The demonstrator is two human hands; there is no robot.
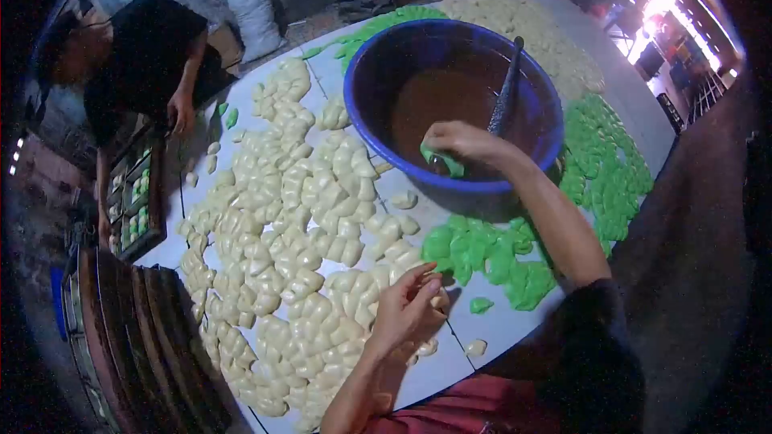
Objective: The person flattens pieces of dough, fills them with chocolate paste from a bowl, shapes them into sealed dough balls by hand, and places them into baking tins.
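My right hand [465, 143] is over the near inside of a large blue tub [450, 185], its fingers closed around a piece of green dough [444, 162]. Brown liquid or filling [430, 100] lies in the tub, and a dark, speckled-handled utensil [505, 96] leans against its far right wall. My left hand [406, 305] is at the near edge of the cream dough pieces [281, 217], beside a cluster of green dough pieces [490, 253]. Its index finger and thumb are slightly apart, with no held piece visible between them; the other fingers are partly hidden.
More green dough [603, 165] covers the white tabletop [474, 341] right of the tub. At left, another person's hand [182, 108] is near a tray [137, 201] of small green and white pieces. Stacked trays [137, 329] stand at the lower left; a white sack [253, 20] is behind.
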